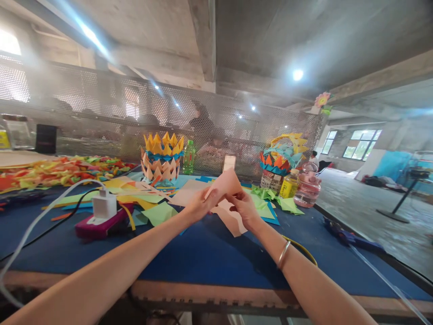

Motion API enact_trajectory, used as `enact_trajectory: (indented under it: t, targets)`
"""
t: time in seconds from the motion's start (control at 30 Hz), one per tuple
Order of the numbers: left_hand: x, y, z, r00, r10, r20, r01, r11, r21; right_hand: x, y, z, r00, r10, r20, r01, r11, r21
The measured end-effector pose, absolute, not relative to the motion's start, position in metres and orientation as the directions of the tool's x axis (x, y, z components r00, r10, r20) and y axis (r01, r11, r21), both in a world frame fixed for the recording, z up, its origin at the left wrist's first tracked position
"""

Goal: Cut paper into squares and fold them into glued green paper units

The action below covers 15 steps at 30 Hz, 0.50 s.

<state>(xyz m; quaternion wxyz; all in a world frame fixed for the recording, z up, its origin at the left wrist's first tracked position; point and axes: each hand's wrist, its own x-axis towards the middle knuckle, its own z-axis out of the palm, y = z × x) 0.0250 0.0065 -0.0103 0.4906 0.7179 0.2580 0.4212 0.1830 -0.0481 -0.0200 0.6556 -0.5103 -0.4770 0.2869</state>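
Both hands (221, 203) fold pink paper (225, 185) over blue table (209, 253).

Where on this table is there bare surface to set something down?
Bare blue table lies along the near edge, between the purple power strip and the glue gun, under both forearms. Behind the pink paper, paper sheets, scraps, baskets and bottles crowd it.

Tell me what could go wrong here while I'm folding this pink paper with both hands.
The pink paper is pinched in the air by left hand and right hand, so a crease may land crooked. Loose pink sheets lie right beneath and could get crumpled or mixed up.
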Motion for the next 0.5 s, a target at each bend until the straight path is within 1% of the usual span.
enact_trajectory:
  t: [0.1,0.17,0.27,0.4,0.43,0.5]
  targets:
    - [0.016,0.007,-0.002,0.526,0.709,0.47,0.054,-0.579,0.813,0.19,-0.047,-0.019,0.461,0.8,0.383,0.158,0.351,-0.923]
    - [0.011,0.008,0.002,0.543,0.663,0.515,0.102,-0.661,0.744,0.193,-0.046,-0.017,0.497,0.75,0.436,0.218,0.379,-0.9]
    - [0.006,0.01,0.005,0.585,0.604,0.542,0.158,-0.74,0.654,0.194,-0.046,-0.016,0.49,0.707,0.51,0.302,0.411,-0.86]
    - [0.002,0.012,0.007,0.663,0.518,0.541,0.284,-0.842,0.459,0.191,-0.044,-0.019,0.471,0.706,0.53,0.34,0.409,-0.847]
    - [0.002,0.012,0.007,0.671,0.511,0.538,0.306,-0.851,0.427,0.191,-0.044,-0.019,0.469,0.707,0.53,0.344,0.407,-0.846]
    - [0.001,0.012,0.008,0.67,0.504,0.545,0.309,-0.857,0.413,0.19,-0.044,-0.02,0.465,0.705,0.536,0.351,0.409,-0.842]
